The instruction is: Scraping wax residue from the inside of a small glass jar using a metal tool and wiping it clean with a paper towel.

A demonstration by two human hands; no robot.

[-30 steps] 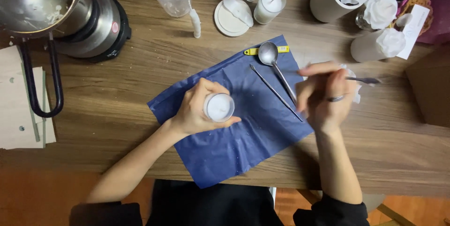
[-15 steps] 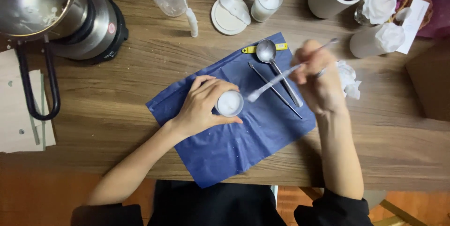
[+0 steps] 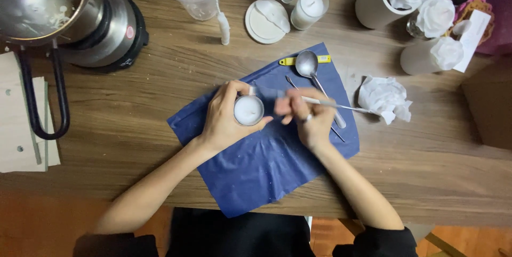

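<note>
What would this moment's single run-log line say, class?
left hand: grips small white candle | right hand: holds thin tool, tip blurred near candle | under: blue cloth | nearby: spoon, crumpled tissue

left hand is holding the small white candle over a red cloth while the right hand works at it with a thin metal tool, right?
Not quite: the cloth is blue, not red, as the head view shows. The rest holds: the left hand grips the small white candle while the right hand holds a thin metal tool to it.
</note>
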